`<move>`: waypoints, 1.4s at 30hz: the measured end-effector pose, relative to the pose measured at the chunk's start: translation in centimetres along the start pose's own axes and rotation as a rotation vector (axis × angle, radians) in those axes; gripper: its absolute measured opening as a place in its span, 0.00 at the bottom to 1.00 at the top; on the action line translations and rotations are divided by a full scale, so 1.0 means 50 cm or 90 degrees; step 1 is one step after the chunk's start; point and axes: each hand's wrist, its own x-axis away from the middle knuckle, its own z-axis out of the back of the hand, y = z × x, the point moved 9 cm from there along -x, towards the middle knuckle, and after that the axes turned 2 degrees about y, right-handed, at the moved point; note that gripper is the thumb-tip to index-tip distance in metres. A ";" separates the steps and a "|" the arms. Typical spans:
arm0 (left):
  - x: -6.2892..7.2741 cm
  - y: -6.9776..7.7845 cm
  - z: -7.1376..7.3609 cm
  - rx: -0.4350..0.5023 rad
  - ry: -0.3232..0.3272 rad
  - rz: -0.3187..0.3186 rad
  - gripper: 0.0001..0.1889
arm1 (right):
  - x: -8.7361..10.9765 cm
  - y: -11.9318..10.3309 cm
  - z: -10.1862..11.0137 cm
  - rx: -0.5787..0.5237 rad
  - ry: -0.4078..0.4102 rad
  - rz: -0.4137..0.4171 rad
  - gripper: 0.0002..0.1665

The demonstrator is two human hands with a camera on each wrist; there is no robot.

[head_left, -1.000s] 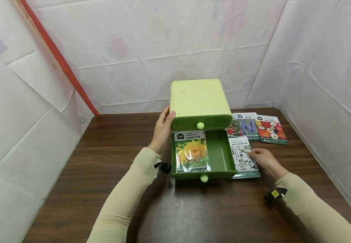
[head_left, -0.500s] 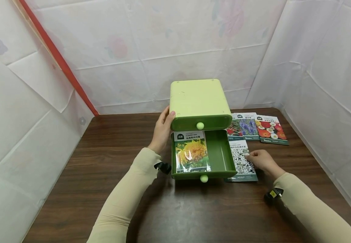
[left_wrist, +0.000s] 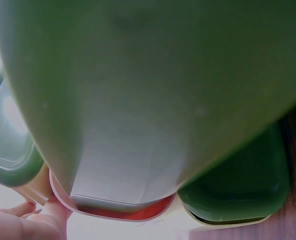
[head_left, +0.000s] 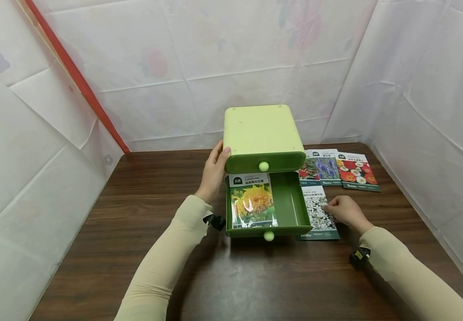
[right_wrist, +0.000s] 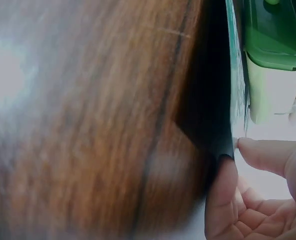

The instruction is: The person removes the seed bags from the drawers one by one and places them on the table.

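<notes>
We have the left hand [head_left: 213, 171] on the left side of the green chest [head_left: 261, 129], thumb at the front corner; its grip is apart, fingers laid along the side, clamped on nothing. Right hand [head_left: 348, 211]: grip together, thumb and 1 finger pinching the right edge of the white-flower packet [head_left: 320, 216]. We see that packet just right of the pulled-out drawer [head_left: 289, 200], its left edge partly hidden behind the drawer. Right wrist view gives it edge-on, with a dark shape beside it; we can't tell if it touches the surface [head_left: 155, 187].

In the drawer, left part: 1 sunflower packet [head_left: 254, 200], face up; we can't tell if more lie under it. Bare green floor to its right. The upper drawer front [head_left: 247, 164] sits in the chest, light green knob [head_left: 264, 166] on it; the pulled-out drawer has 1 knob too [head_left: 269, 236].

Behind the white packet, 3 more on the surface, right of the chest: red-flower packet [head_left: 308, 171], partly hidden by the chest, then purple-flower packet [head_left: 327, 169], then red-and-white-flower packet [head_left: 357, 171]. Pale printed sheeting [head_left: 235, 44] behind, 1 red strip [head_left: 75, 71] at left.
</notes>
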 end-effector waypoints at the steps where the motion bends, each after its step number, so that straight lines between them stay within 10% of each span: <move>1: -0.002 -0.003 0.000 0.002 0.000 0.000 0.32 | 0.001 -0.001 0.002 0.005 0.002 0.001 0.16; 17: -0.008 -0.019 0.008 0.000 0.014 -0.017 0.36 | 0.000 -0.011 0.030 -0.022 0.025 0.010 0.22; 31: -0.008 -0.019 0.007 0.007 0.013 -0.012 0.35 | 0.062 -0.170 0.139 -0.044 0.207 0.234 0.20; 42: -0.008 -0.021 0.009 0.008 0.013 -0.011 0.34 | 0.123 -0.297 0.097 -0.046 0.236 0.382 0.11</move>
